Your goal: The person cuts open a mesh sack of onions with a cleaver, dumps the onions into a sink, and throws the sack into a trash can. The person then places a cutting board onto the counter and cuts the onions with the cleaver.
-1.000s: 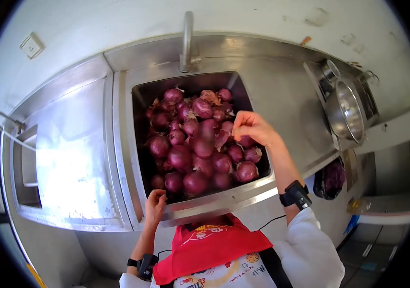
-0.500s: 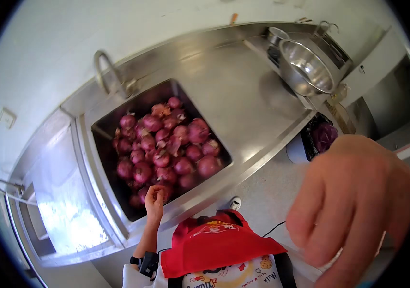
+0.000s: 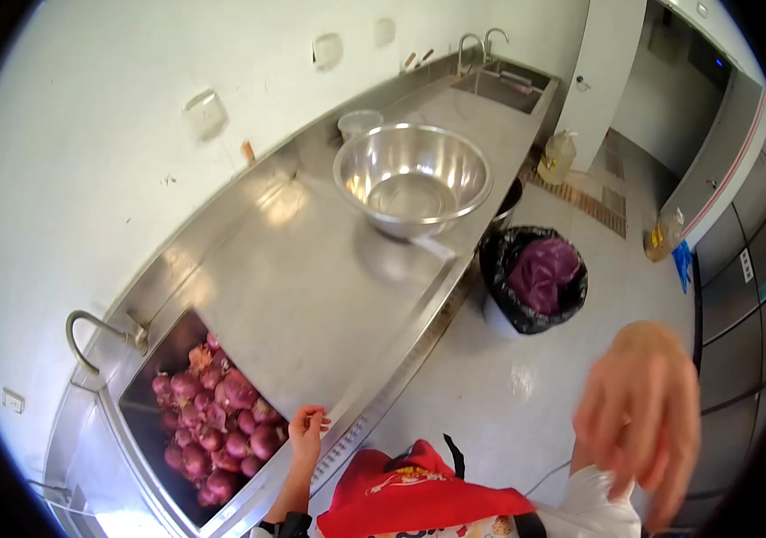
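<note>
"Onions (image 3: 211,438), red and round, lie heaped in the metal sink (image 3: 138,403) at lower left, with some brownish papery skin (image 3: 199,358) among them. What worries you there?"

"Watching remotely, I'd say rolling. The pile looks loose and uneven, so a nudge on one side could shift its neighbours."

"And the hands?"

"I see the left hand (image 3: 309,429) just beside the sink's near right corner, at the front edge of the counter (image 3: 293,287), its fingers half curled and narrowly spaced. I can't tell whether it touches the counter or pinches something thin. The right hand (image 3: 639,417) is well apart from the onions, at lower right, fingers bent downward against the floor (image 3: 455,403). It's blurred, so I can't tell whether it holds anything."

"Any risk in that?"

"If something small is in there, a loosened grip could drop it. Nearby stands a bin (image 3: 501,316) with a black liner (image 3: 495,260) and a purple bundle (image 3: 544,273) inside; a misjudged reach could snag that liner."

"Further out?"

"A wide steel bowl (image 3: 374,175) sits on the counter, near its front edge. I think a knock against its rim could tip it over. Beyond, a jug (image 3: 558,157) stands on the floor, where a careless foot might strike it."
</note>
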`<action>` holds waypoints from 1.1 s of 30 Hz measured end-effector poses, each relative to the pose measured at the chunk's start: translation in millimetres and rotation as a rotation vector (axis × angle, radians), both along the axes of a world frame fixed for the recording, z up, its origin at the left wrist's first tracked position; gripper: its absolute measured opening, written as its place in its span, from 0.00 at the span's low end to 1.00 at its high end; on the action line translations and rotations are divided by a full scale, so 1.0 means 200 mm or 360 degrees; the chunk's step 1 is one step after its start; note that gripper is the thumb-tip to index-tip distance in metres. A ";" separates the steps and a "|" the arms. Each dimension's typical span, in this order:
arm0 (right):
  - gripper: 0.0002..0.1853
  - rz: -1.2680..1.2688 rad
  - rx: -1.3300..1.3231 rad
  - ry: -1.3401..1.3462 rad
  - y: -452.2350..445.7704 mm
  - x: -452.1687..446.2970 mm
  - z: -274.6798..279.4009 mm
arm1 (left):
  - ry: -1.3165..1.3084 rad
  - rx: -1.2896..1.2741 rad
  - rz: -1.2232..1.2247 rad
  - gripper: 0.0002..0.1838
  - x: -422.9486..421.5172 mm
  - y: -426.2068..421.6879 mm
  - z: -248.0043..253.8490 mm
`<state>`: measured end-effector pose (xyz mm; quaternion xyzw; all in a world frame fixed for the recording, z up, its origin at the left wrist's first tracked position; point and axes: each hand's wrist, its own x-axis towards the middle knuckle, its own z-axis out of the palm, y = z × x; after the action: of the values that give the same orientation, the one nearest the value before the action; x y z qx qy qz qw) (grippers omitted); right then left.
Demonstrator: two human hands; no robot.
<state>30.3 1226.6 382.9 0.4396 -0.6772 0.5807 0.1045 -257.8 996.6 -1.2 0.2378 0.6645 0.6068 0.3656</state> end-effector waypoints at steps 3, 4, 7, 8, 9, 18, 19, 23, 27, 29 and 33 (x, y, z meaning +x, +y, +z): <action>0.09 -0.0886 -0.0392 0.0034 0.42 0.15 -0.39 | 0.0003 -0.0032 -0.0017 0.07 0.04 0.25 0.05; 0.11 -0.1170 -0.0444 -0.0206 0.63 0.19 -0.52 | 0.0029 -0.0019 -0.0026 0.08 0.03 0.33 0.04; 0.18 -0.2032 -0.1593 -0.0825 1.05 0.10 -0.98 | 0.0029 0.0008 -0.0112 0.12 0.04 0.58 0.03; 0.22 -0.2314 -0.1549 -0.1079 1.20 0.09 -1.21 | 0.0023 0.0011 -0.0148 0.13 0.05 0.66 0.02; 0.28 -0.2347 -0.1646 -0.1272 1.32 0.06 -1.41 | -0.0082 0.0042 -0.0226 0.13 0.05 0.74 0.00; 0.35 -0.1929 -0.1152 -0.1511 1.62 -0.25 -1.61 | -0.0426 -0.0043 -0.0536 0.13 0.35 1.36 0.07; 0.34 -0.1736 -0.0864 -0.1499 1.66 -0.23 -1.58 | -0.0410 -0.0069 -0.0566 0.12 0.38 1.43 0.05; 0.21 -0.1245 -0.0468 -0.1723 2.04 0.03 -1.67 | -0.0355 -0.0182 -0.0535 0.11 0.51 1.60 0.05; 0.14 -0.2084 -0.1190 -0.1601 2.63 0.36 -1.85 | -0.0389 -0.0288 -0.0197 0.12 0.70 1.54 -0.14; 0.16 -0.2498 -0.1009 -0.1292 2.98 0.40 -2.07 | -0.0420 -0.0450 -0.0022 0.16 0.79 1.39 -0.15; 0.26 -0.3034 0.0191 -0.0823 3.46 0.28 -2.28 | -0.0651 -0.0715 0.0552 0.19 1.09 0.99 -0.35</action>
<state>87.0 1919.0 -72.8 -0.4253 -0.7780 0.2966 0.3548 -40.7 1195.0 -70.5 -0.0915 0.7250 0.5336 0.4258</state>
